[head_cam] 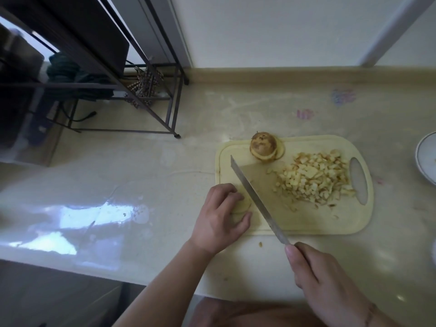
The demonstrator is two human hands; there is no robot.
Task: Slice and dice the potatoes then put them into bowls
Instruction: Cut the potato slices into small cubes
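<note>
Potato slices (241, 206) lie flat, apparently stacked, at the near left corner of the cutting board (306, 223), mostly hidden under the left hand (221, 215), so the count is unclear. Left hand presses down on them, fingers curled over the top, thumb at the near edge. Knife (256, 201) runs diagonally just right of those fingertips, blade close to or touching the slices; can't tell if it has bitten in. Right hand (328, 279) grips the handle, fingers wrapped tight, at the near edge of the board over the counter (165, 185). Diced potato pile (316, 180) sits on the right half of the board, next to the handle hole, with a few stray bits nearer the middle. Uncut potato chunk (263, 146), skin on, stands on a slice at the far edge of the board. One crumb on the counter near the board. White bowl (424, 159), only partly in frame, far right, well apart from the board. Metal rack (132, 90) at back left. Step looks like cutting the slices into strips before dicing. To do it well: keep fingertips tucked back from the blade, hold the stack square so it doesn't slide, cut straight down in even widths, walk the left hand back after each cut. Nothing is in the bowl portion visible.
</note>
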